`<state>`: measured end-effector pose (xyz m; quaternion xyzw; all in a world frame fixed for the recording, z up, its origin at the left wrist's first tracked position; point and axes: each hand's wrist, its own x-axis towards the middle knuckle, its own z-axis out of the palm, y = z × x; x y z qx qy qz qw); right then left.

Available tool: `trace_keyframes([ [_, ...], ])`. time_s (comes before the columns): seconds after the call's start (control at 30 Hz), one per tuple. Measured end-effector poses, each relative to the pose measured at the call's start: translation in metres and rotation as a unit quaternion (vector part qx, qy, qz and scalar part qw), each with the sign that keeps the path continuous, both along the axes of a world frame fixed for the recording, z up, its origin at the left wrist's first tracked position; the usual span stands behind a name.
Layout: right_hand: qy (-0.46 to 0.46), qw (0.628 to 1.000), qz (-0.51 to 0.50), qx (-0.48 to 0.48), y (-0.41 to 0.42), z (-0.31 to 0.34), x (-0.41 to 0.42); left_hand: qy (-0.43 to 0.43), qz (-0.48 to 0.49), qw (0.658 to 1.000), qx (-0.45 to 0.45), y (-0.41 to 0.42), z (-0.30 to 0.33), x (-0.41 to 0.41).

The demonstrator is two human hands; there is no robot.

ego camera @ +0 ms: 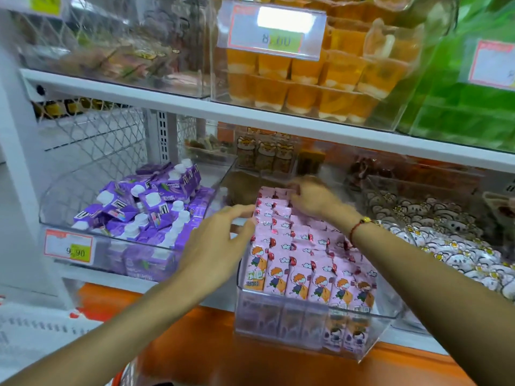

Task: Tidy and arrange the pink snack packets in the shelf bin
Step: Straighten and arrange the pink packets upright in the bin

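Note:
Pink snack packets with a cartoon child stand in several tidy rows inside a clear plastic shelf bin at the middle of the lower shelf. My left hand lies with straight fingers against the left side of the rows, fingertips touching the packets near the back. My right hand reaches to the back of the bin, and its curled fingers pinch the tops of the rear packets. It is motion-blurred.
A clear bin of purple drink pouches stands to the left, with a price tag on its front. White wrapped sweets fill the bin to the right. The white shelf board above carries orange jelly cups.

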<state>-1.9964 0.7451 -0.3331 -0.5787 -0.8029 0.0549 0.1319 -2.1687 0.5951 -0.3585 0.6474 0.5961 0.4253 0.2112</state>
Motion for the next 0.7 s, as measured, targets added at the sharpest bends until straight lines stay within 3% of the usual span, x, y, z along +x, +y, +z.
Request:
trace_keyframes([
  [0.23,0.026,0.998,-0.062,-0.004,0.037,-0.014,-0.01,-0.062,-0.039,0.997,-0.007,0.0,-0.008,-0.001],
  [0.47,0.139,0.985,-0.094,0.041,0.041,-0.021,-0.013,-0.102,-0.033,0.994,-0.023,0.002,-0.003,-0.003],
  [0.57,0.237,0.964,-0.099,0.066,0.041,-0.015,-0.016,-0.11,-0.03,0.993,-0.026,0.003,-0.002,-0.004],
  [0.7,0.406,0.902,-0.108,0.098,0.028,0.002,-0.019,-0.129,-0.027,0.991,-0.028,0.004,0.001,-0.004],
])
